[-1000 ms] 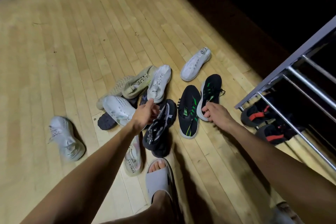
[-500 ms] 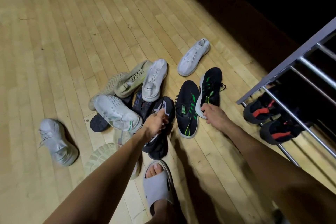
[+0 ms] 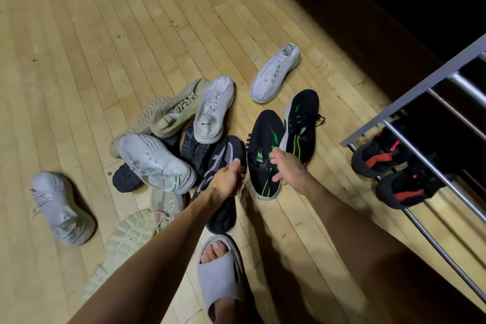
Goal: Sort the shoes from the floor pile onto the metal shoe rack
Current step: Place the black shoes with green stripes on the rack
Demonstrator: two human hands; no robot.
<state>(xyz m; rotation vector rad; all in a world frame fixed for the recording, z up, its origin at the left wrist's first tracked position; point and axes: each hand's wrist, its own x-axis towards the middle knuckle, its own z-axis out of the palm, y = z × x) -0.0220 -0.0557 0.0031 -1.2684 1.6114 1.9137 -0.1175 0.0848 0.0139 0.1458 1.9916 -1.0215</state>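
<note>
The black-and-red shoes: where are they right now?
In the head view, at the right edge, both black-and-red shoes sit side by side on the metal shoe rack, right of the black-and-green shoes.

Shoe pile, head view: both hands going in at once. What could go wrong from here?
1. The left hand grips a black-and-white shoe wedged among others; lifting it may drag or tip the white shoe beside it.
2. The right hand hovers over the nearer black-and-green shoe; it might take one and leave its partner.
3. The rack already holds two black-and-red shoes, so space there looks tight.
</note>
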